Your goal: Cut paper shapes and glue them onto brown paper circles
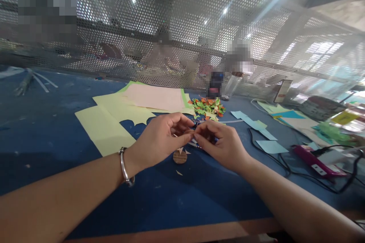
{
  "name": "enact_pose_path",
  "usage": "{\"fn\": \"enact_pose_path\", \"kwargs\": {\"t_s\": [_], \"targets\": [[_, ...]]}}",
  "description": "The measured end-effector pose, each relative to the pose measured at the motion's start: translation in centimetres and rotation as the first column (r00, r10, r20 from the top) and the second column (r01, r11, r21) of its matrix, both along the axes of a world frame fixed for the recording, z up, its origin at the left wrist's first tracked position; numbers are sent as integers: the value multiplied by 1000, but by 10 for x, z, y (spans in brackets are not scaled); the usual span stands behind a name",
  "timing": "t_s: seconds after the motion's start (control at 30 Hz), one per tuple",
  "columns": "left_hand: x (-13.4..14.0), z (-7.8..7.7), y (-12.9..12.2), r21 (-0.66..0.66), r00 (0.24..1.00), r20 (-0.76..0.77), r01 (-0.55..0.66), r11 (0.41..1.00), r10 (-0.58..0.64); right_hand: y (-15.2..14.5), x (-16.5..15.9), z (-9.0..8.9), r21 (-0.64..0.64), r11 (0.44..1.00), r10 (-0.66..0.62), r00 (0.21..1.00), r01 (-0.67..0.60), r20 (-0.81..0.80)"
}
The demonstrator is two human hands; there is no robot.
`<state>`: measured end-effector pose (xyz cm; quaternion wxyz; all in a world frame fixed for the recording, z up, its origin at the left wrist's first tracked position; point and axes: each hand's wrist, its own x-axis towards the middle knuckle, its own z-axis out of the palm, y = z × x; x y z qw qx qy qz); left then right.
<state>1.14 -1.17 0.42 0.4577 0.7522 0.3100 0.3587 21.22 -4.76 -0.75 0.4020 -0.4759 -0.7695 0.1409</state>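
Note:
My left hand point(171, 133) and my right hand point(221, 142) meet above the blue tabletop, fingertips almost touching. Each is closed in a pinch; whatever lies between the fingertips is too small and hidden to name. A silver bangle point(124, 167) circles my left wrist. Just below the fingers lies a round brown disc point(180, 158), with pale paper scraps point(180, 150) at its upper edge. A tiny cream scrap point(179, 173) rests nearer to me. Behind my fingers, some small shiny items are mostly covered.
Yellow sheets point(107, 133) and a pink sheet point(155, 97) lie at the back left. Orange and green paper clippings point(208, 108) are heaped behind my hands. To the right are light-blue paper pieces point(272, 147), black cables and a magenta power strip point(313, 161). Perforated metal panels point(128, 45) stand behind.

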Motion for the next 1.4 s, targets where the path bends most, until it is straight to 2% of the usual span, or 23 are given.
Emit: {"fn": "enact_pose_path", "kwargs": {"t_s": [0.17,0.5,0.8,1.07,1.4], "targets": [[1,1,-3,94,999,-38,-34,995,37,-1,1,-1,10,1000,-5,1000,5,21],[0,0,-2,129,999,-34,-34,991,38,-1,1,0,1,1000,-21,1000,21,5],[0,4,-9,244,997,-53,-38,969,52,-2,2,0,-14,999,47,999,-47,1],[3,3,-11,350,978,-181,-37,936,106,-2,1,-2,-27,997,77,996,-76,52],[-6,3,-2,286,946,-301,-29,958,118,-2,-3,-2,-92,990,114,993,-110,42]]}}
